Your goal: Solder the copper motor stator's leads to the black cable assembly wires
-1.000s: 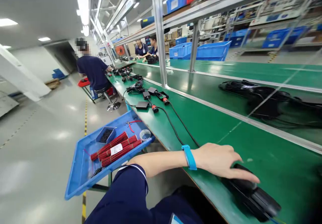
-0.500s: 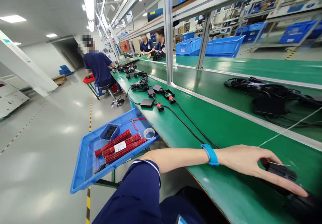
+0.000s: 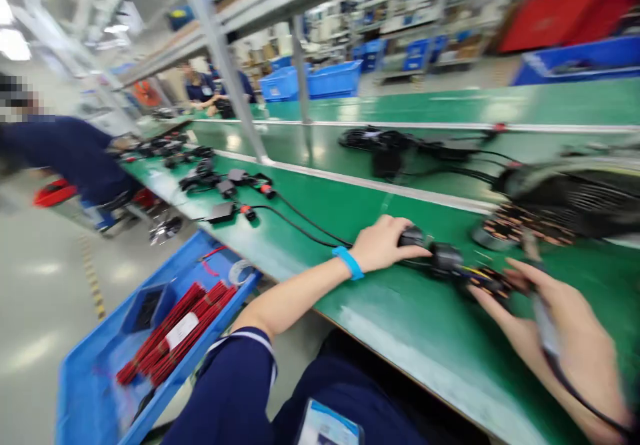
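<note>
My left hand (image 3: pixel 383 245), with a blue band at the wrist, is closed around a black cylindrical cable connector (image 3: pixel 413 237) above the green bench. A black ring-shaped part (image 3: pixel 447 259) sits just right of those fingers. Beyond it, a dark connector end with yellow wires (image 3: pixel 487 281) lies by the thumb and fingertips of my right hand (image 3: pixel 565 331). A corded grey-handled tool, apparently a soldering iron (image 3: pixel 546 325), lies across that right hand between thumb and forefinger. Its tip is blurred. Whether the right fingertips also grip the wired end is unclear.
Behind my right hand are round copper-coloured pieces (image 3: pixel 505 225) and a dark grilled object (image 3: pixel 590 195). Cables with black boxes (image 3: pixel 223 213) lie leftward on the bench (image 3: pixel 320 285). A blue tray (image 3: pixel 80 378) holds red wire bundles (image 3: pixel 175 331). A co-worker (image 3: pixel 70 158) sits far left.
The view has swung right, bringing my right hand and the corded tool into sight. My left hand remains on the black connector, which now shows more clearly alongside the yellow wires.
</note>
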`<action>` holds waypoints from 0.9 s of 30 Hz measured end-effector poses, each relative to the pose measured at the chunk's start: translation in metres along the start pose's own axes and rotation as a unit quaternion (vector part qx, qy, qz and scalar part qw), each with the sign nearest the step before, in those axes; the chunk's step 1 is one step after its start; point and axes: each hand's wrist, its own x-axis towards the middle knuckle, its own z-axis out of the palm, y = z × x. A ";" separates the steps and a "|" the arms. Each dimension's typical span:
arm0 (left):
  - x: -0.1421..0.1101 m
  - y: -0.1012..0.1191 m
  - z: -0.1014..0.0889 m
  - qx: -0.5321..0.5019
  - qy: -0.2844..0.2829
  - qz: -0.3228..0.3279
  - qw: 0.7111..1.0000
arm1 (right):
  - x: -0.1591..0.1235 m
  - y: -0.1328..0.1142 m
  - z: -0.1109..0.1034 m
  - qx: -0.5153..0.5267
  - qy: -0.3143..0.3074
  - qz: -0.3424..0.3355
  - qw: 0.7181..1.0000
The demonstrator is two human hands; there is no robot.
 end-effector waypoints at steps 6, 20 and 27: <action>0.006 0.001 -0.006 -0.034 -0.086 0.056 0.994 | -0.009 0.014 -0.018 0.020 -0.012 0.038 0.999; 0.015 -0.003 -0.029 -0.165 -0.075 0.002 0.983 | 0.006 0.007 -0.006 0.101 -0.047 0.045 0.993; 0.010 0.005 -0.063 -0.381 -0.211 0.010 0.900 | 0.006 0.008 0.000 0.123 -0.042 0.051 0.990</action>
